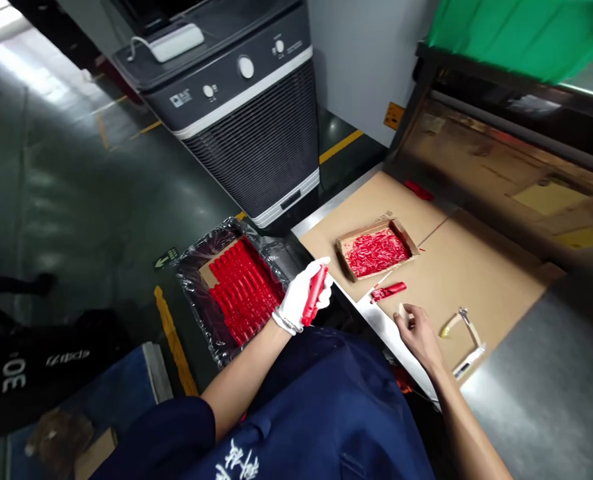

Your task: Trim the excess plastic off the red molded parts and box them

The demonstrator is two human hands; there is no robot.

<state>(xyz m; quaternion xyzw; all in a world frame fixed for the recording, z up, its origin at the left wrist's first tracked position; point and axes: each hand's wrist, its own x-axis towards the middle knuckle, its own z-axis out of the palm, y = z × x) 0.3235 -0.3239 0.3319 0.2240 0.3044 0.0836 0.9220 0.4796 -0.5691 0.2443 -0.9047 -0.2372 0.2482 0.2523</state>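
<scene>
Two grips engaged: gloved left grip (pixel 296 295) was clamped on a red part (pixel 315 295), left of the cardboard tray (pixel 346 261); right grip (pixel 420 332) pinched a small pale item (pixel 403 312), identity unclear, bodyward of tray. Second red part (pixel 390 291) lay just bodyward of tray; black-lined bin (pixel 189 283) sat farther left.

We hold one red part (pixel 316 293) in our gloved left hand (pixel 306 297); one small pale item (pixel 403 312), fingertips of our bare right hand (pixel 417 332); one box (pixel 405 235) of red slivers, worktop (pixel 541 373).
</scene>
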